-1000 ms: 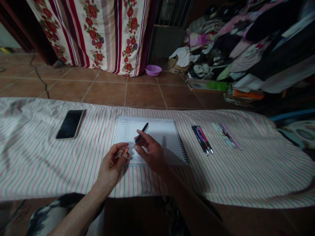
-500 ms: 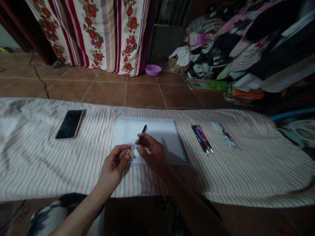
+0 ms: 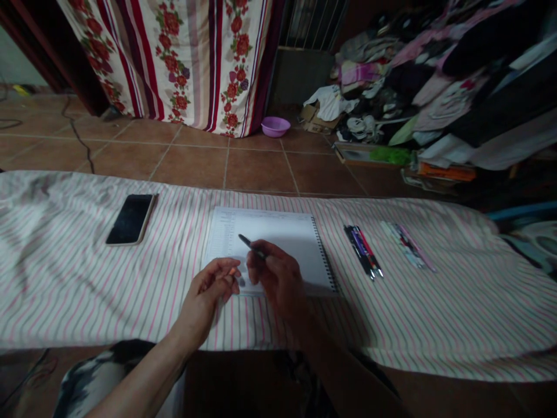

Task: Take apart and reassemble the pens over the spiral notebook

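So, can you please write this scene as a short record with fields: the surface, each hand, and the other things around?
surface: striped cloth, pink and dark lines
left hand: fingers pinched on a small orange piece, too small to identify
right hand: holds black pen over the notebook
notebook: open, spiral on its right edge
phone: dark screen, left of notebook
loose pens: right of notebook
floor behind: purple bowl, flowered curtain, pile of clothes
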